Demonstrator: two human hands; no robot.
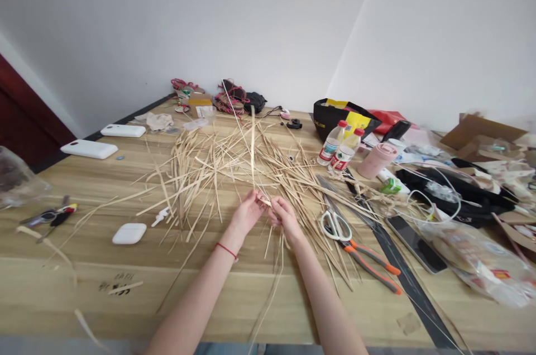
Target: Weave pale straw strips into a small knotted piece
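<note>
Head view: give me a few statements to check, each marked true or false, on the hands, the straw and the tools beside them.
1. The left hand and right hand meet over the table, both pinching straw. True.
2. The scissors lie left of the hands. False: they lie to the right, next to the pliers.
3. A red string circles the left wrist. True.
4. The two bottles have blue caps. False: both caps are red.
5. A white case lies left of the hands. True.
</note>
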